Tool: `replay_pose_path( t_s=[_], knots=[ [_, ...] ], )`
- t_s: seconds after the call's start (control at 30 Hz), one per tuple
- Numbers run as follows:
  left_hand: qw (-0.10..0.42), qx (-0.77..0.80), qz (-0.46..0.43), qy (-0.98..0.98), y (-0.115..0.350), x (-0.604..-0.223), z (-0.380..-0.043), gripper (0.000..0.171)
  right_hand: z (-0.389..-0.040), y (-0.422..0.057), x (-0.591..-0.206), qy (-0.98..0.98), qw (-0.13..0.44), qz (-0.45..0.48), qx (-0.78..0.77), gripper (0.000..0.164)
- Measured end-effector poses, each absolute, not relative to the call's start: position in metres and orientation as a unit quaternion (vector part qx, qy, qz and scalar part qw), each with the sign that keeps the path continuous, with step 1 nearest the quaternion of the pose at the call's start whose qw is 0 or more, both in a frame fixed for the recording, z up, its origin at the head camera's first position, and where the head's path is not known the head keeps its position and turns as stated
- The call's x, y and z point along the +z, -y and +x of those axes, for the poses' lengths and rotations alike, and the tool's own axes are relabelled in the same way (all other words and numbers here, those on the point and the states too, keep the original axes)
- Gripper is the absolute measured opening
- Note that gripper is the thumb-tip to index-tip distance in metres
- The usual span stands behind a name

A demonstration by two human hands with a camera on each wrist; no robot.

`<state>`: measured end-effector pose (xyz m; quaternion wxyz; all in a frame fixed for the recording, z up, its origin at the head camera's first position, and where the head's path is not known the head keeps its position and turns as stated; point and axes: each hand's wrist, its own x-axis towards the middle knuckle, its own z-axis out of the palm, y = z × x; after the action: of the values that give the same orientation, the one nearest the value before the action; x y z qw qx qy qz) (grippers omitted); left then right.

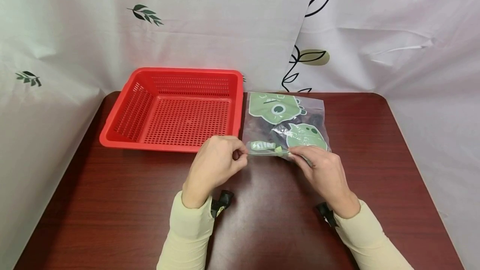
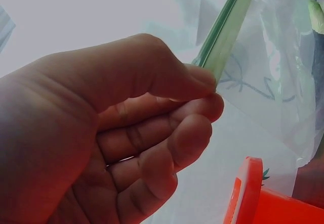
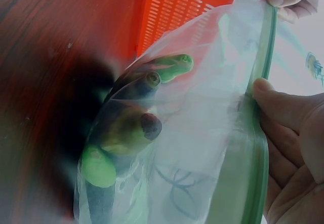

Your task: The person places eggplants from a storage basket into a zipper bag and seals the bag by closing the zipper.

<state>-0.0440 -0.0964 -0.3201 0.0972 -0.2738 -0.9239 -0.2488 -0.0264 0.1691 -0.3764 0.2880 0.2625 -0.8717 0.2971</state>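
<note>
A clear zip bag (image 1: 285, 126) with green cartoon prints stands at the back of the table, its mouth toward me. My left hand (image 1: 219, 159) pinches the left end of the bag's green zip strip (image 2: 223, 36) between thumb and forefinger, the other fingers curled in. Farther right along the same strip, my right hand (image 1: 324, 170) pinches it with thumb and fingers. Through the plastic, the right wrist view shows several dark, green and yellowish rounded things (image 3: 126, 133) low in the bag; their kind is not clear.
A red perforated plastic basket (image 1: 150, 146) sits just left of the bag, with its near right corner behind my left hand. The dark red wooden table (image 1: 112, 203) ends at a white curtain (image 1: 210, 24) with leaf prints.
</note>
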Motion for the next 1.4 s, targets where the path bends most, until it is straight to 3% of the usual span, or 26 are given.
replay_pose_path(
  t_s=[0.97, 1.4],
  knots=[
    [0.092, -0.252, -0.273, 0.924, 0.096, -0.319, -0.045, 0.01, -0.024, -0.176, -0.376, 0.882, 0.272, 0.25, 0.291, 0.031],
    [0.09, -0.256, -0.27, 0.924, 0.096, -0.319, -0.045, 0.011, -0.021, -0.18, -0.375, 0.897, 0.238, 0.233, 0.29, 0.023]
  ],
)
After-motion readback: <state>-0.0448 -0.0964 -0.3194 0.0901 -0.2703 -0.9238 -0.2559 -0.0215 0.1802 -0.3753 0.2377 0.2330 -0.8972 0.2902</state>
